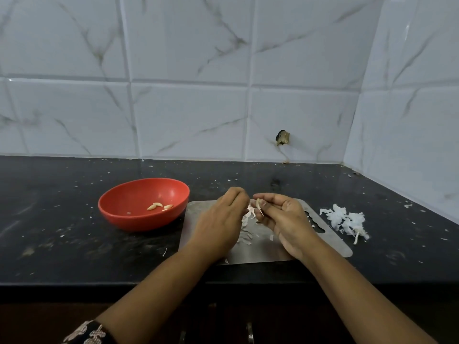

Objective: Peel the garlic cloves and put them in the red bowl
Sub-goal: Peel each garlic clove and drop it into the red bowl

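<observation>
A red bowl [129, 194] stands on the black counter, left of a steel board [332, 240]. Three peeled garlic cloves [159, 206] lie in the bowl. My right hand [285, 219] pinches a slim garlic clove [258, 204] between thumb and fingers above the board. My left hand [223, 219] hovers just left of it with fingers curled; what they hold is hidden. Unpeeled cloves and skins [248, 223] lie on the board between my hands, partly covered.
A pile of white garlic skins [345, 219] lies on the counter right of the board. Small skin flakes are scattered over the black counter [62, 239]. Tiled walls stand behind and at the right. The counter's front edge runs just below the board.
</observation>
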Motion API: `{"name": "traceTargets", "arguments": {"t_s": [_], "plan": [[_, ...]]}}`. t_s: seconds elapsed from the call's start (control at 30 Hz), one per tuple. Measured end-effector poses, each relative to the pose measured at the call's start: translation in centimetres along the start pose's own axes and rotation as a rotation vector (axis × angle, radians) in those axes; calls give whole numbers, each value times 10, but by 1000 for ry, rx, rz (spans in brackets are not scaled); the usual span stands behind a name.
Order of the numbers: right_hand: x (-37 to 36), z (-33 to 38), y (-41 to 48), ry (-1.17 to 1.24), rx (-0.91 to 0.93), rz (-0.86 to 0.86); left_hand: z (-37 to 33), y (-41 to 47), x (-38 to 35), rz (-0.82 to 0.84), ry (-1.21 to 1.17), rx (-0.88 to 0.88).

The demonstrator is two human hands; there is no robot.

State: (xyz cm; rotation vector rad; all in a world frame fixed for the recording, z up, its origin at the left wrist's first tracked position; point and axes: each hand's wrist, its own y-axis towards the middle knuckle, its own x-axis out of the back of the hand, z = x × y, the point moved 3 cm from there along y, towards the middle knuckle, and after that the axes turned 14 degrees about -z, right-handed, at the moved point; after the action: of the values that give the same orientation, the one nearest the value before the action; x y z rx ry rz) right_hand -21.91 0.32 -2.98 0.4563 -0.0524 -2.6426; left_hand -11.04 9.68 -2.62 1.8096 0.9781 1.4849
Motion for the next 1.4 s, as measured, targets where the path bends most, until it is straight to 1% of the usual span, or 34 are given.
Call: {"name": "traceTargets", "arguments": {"t_s": [0.1,0.2,0.37,0.53,0.63,0.8,0.87,1.0,1.07,1.2,1.3,1.4], "plan": [[0,-1,0,-21,-11,26,3,0,2,21,-4,79],[-2,-2,-1,-57,-32,58,4,-1,4,-6,-18,70],[-1,-4,0,-128,-15,59,4,-2,6,-61,-23,76],[-4,-9,0,-212,57,83,6,-2,7,-90,9,111],[-4,-12,1,-279,109,47,10,-2,3,-52,52,135],[-6,-14,0,-370,168,53,11,-2,4,-42,15,157],[-5,-14,0,-387,185,48,13,-1,3,-49,22,156],[-4,-15,2,-440,212,42,9,0,4,-3,79,136],[-5,-14,0,-438,222,56,7,0,7,-28,88,128],[-5,-14,-2,-489,229,83,9,0,10,-96,-50,181],[-6,-15,-2,-512,203,129,10,0,8,-95,-189,150],[-7,-14,-3,-515,213,163,16,1,6,-107,-320,194]]}}
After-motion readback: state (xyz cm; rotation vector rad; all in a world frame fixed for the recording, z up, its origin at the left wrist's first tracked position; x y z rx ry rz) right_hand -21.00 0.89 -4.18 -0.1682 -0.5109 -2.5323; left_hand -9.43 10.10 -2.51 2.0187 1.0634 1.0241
